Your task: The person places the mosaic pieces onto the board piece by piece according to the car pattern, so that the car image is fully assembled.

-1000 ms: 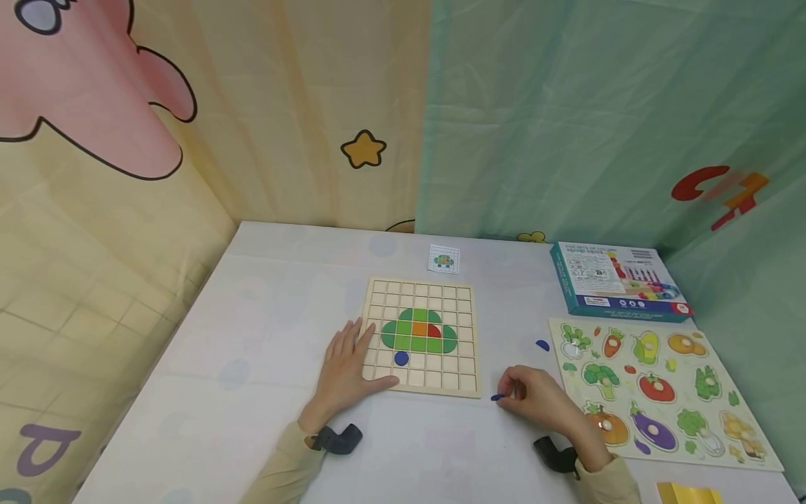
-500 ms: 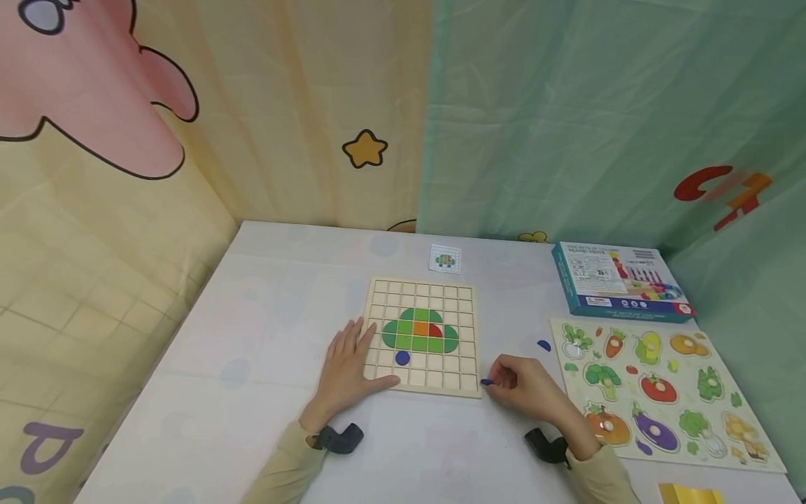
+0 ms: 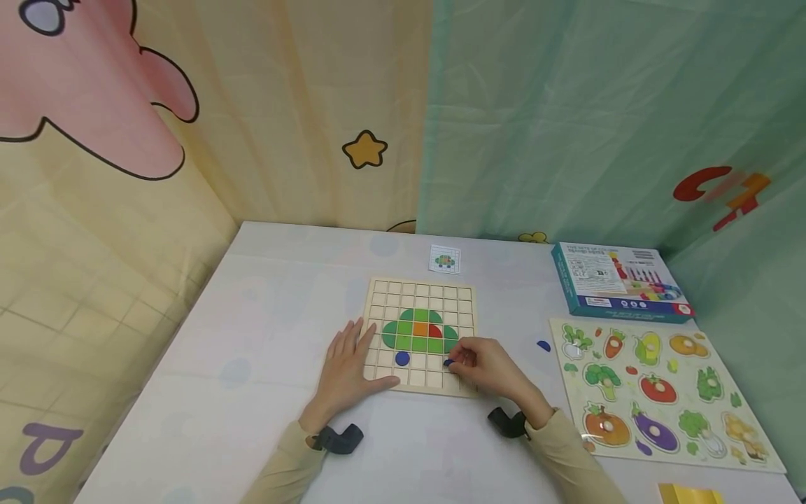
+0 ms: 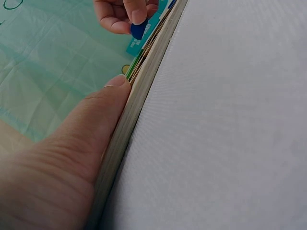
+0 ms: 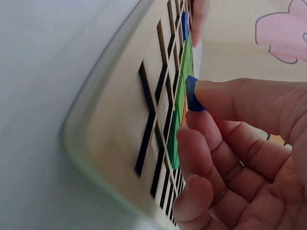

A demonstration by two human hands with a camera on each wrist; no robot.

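Note:
A wooden grid board (image 3: 387, 287) lies on the white table, with green, orange and red pieces set in its cells in a car-like shape. A blue disc (image 3: 402, 358) sits below the green pieces. My left hand (image 3: 345, 367) rests along the board's left edge, fingers spread and straight, thumb at the front edge. Over the board's lower right part, my right hand (image 3: 491, 364) pinches a small blue piece (image 5: 193, 96) between thumb and finger. In the left wrist view this blue piece (image 4: 137, 31) shows a rounded edge above the board.
A blue half-circle piece (image 3: 543, 346) lies on the table right of the board. Behind the board is a small pattern card (image 3: 444, 260). A vegetable puzzle board (image 3: 620, 381), a toy box (image 3: 620, 283) and a yellow object (image 3: 689, 494) are at the right.
My right hand has moved left from the table beside the board to over its lower right cells, carrying the blue piece. My left hand and the board have stayed put.

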